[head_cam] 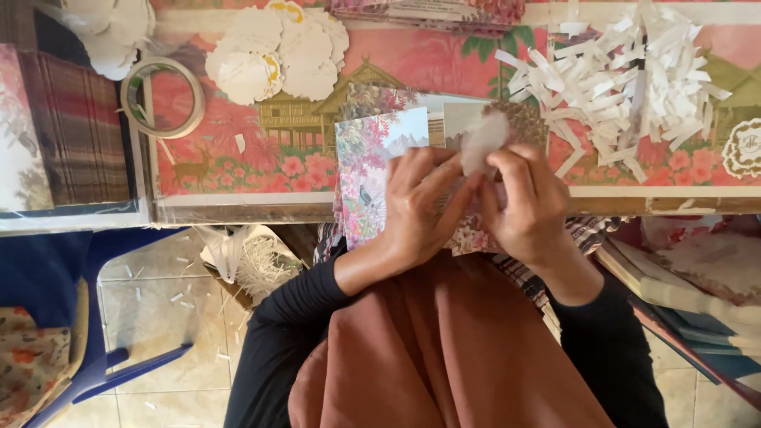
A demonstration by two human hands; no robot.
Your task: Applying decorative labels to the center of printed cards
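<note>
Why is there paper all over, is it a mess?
A bit. White paper strips lie heaped on the table, and small scraps dot the floor. The hands hold a flowery card.

1 view only, from the person's head, facing almost straight down, close over the left hand [416, 210] and right hand [527, 206] at mid-frame. The table [238, 208] edge crosses the upper half; lap and floor [158, 301] fill the lower half.

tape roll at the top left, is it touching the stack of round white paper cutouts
Apart. The head view shows the tape roll lying left of the round white cutouts, with a strip of pink patterned table cover visible between them.
</note>
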